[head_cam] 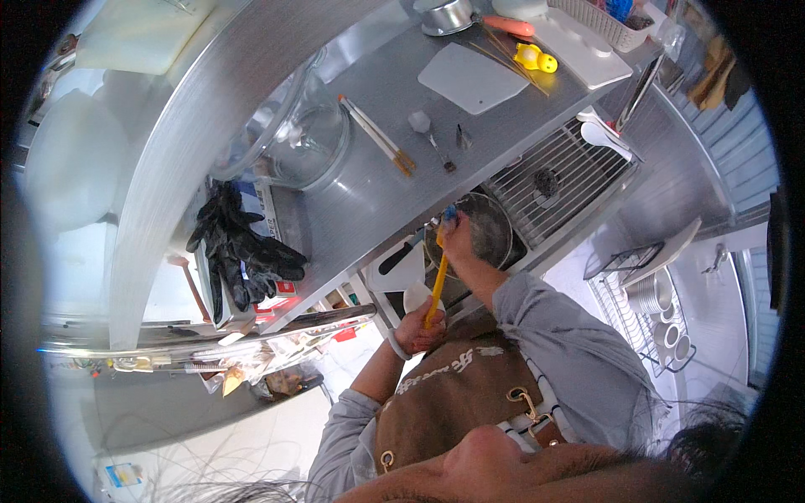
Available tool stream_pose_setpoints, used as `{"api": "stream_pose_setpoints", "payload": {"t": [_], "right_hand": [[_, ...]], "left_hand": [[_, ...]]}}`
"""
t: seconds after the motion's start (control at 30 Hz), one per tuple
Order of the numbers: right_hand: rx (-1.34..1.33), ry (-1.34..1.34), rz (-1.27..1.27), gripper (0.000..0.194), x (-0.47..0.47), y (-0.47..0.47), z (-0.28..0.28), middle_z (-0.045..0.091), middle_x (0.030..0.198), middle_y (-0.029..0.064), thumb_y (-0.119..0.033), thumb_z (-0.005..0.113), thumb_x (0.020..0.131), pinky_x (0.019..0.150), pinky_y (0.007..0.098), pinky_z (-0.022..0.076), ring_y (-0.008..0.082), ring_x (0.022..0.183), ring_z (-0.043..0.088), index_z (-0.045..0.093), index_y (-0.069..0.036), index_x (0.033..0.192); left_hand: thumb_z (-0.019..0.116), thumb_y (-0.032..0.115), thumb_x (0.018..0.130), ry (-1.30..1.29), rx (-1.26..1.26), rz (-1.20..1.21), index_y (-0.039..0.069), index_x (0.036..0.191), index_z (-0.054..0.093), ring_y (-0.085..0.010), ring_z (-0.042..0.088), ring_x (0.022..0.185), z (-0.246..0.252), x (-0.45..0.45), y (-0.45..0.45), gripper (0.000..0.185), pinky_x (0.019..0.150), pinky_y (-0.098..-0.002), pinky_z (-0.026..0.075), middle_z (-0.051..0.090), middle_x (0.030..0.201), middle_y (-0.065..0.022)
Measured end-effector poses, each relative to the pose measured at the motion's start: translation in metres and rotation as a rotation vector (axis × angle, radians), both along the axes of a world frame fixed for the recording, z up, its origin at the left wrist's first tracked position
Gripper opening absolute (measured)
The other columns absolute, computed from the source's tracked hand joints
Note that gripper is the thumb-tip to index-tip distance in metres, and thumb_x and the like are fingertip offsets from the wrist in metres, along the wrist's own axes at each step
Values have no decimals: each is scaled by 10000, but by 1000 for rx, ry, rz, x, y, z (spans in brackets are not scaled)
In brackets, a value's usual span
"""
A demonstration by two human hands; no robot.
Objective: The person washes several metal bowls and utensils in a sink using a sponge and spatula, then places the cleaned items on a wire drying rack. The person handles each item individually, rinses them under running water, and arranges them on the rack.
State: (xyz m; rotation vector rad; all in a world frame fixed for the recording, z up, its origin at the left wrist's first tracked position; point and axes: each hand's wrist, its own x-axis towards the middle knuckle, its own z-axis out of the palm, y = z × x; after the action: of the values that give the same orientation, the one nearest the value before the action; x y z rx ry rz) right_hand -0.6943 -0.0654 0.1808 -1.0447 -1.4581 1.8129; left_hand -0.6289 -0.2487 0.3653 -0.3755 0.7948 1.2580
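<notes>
My left hand [420,331], with a pale bracelet at the wrist, closes around the lower end of a long yellow stick-like utensil [439,283]. A white rounded object [415,294] shows just beyond its fingers; whether that hand holds it too is unclear. Over the near left side of a round pan [490,226] is my right hand [459,237], its fingers closed at the utensil's upper end, by a small blue piece [450,212]. Exactly what the right fingers grip is partly hidden. A black-handled tool [400,253] lies over a white tray or board [402,273] left of the pan.
Right of the pan is a metal grate [566,179] with a white spoon [605,139]. The steel counter [352,217] bears brushes [377,135], a white board [471,78], a saucepan [443,16] and a glass jar [308,141]. Black gloves [242,251] lie on boxes at left.
</notes>
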Motion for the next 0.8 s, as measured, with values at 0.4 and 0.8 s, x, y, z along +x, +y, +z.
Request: {"api": "stream_pose_setpoints", "payload": {"t": [0.4, 0.8], "right_hand": [[-532, -257, 62, 420, -22, 33, 2, 590, 912, 172, -411, 490, 956, 712, 422, 514, 298, 830, 621, 474, -14, 1093], [-769, -130, 77, 492, 49, -78, 80, 547, 698, 128, -474, 324, 1018, 479, 379, 481, 247, 512, 583, 401, -23, 1201]], "left_hand": [[402, 666, 922, 301, -66, -53, 150, 747, 463, -82, 282, 321, -7, 7, -4, 549, 288, -226, 198, 384, 505, 16], [461, 692, 878, 335, -222, -206, 173, 761, 514, -165, 433, 414, -70, -55, 4, 535, 371, -309, 321, 449, 542, 1]]}}
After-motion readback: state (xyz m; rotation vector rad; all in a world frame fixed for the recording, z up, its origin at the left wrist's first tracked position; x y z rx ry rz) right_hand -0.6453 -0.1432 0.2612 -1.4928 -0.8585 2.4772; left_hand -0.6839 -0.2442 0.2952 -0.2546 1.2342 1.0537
